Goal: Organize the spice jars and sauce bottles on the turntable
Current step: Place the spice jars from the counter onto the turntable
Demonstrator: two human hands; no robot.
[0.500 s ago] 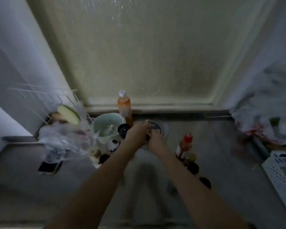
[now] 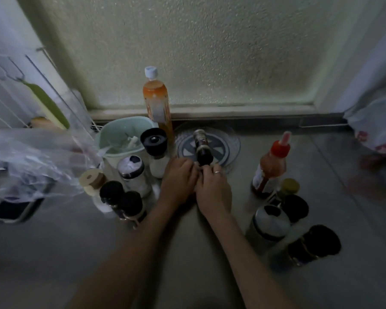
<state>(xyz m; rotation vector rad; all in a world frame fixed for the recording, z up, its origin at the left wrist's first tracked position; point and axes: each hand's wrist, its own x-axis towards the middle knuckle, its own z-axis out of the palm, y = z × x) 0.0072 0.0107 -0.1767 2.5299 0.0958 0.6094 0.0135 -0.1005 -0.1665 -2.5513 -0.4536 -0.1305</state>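
Turntable [image 2: 232, 139] sits at the far middle of the worktop [image 2: 187, 253], right below the frosted window, and so far only one dark bottle [image 2: 202, 148] is on it, lying tipped on its side with the cap toward the person. Both hands meet at that cap end: left hand [image 2: 178, 179] and right hand [image 2: 213, 186] have fingers curled in around the bottle's near end, though it's too dim to see exactly how they pinch it. My guess is they're standing it up. Forearms reach straight in from the near edge, side by side. Spice jars [image 2: 132, 175] wait in a cluster left, sauce bottles [image 2: 270, 166] right, so both are easy to grab.
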